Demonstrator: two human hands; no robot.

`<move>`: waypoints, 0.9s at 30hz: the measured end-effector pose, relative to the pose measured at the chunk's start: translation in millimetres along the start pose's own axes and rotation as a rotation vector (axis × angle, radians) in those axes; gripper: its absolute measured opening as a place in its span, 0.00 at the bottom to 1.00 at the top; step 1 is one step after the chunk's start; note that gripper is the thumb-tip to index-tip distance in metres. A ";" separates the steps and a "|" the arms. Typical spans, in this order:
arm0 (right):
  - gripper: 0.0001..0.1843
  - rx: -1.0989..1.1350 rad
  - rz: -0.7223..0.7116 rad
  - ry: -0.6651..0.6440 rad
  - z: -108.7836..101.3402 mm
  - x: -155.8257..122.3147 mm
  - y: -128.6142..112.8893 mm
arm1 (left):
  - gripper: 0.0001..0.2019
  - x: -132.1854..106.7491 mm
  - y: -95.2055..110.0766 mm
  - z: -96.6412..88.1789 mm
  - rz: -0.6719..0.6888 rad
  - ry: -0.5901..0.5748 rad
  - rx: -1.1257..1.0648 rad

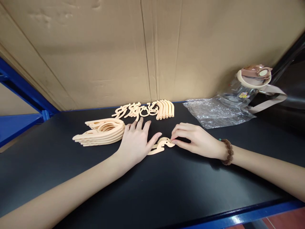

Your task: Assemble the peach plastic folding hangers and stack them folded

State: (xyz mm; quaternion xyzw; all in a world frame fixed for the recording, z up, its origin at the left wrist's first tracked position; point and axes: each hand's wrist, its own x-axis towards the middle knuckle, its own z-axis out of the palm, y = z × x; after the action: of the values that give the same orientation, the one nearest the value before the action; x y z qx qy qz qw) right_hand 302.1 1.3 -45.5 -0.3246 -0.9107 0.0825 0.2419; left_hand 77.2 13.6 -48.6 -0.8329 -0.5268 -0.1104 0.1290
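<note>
Two cream plastic hanger arms [161,147] lie one behind the other on the black tabletop, curved, with small dark holes near their right end. My right hand [196,140], a brown beaded bracelet at its wrist, pinches that right end between thumb and fingertips. Over the left part of these arms my left hand [135,140] is spread palm down, fingers stretched away from me. Its thumb is beside the pieces, and the hand hides their left end. Left of it sits a neat stack of cream folding hangers [102,132], close to the hand's edge.
Along the back lie loose cream hooks [144,111] and a row of curved hanger pieces [165,109]. Crumpled clear plastic bags [216,111] and a strapped clear bottle [252,82] stand at back right. Cardboard [95,54] walls the rear; blue metal frame [250,216] edges the table.
</note>
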 end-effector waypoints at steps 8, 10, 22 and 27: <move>0.12 0.009 0.016 -0.003 1.6 2.2 -1.1 | 0.27 11.2 -5.0 8.3 -0.100 -0.083 -0.208; 0.12 0.018 0.019 -0.016 1.3 2.7 -2.4 | 0.27 13.0 -6.6 10.4 -0.129 -0.089 -0.265; 0.11 -0.011 -0.001 -0.040 4.0 2.5 -0.4 | 0.29 18.4 -7.2 10.5 -0.237 -0.106 -0.366; 0.10 -0.010 0.003 -0.050 3.8 3.4 -0.1 | 0.29 24.7 -6.9 11.6 -0.310 -0.136 -0.384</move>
State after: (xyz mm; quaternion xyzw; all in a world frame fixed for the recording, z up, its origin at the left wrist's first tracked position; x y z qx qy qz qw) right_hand 297.9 3.4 -47.4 -0.3250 -0.9163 0.0865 0.2173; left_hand 82.0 41.3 -50.9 -0.7567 -0.6251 -0.1708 -0.0859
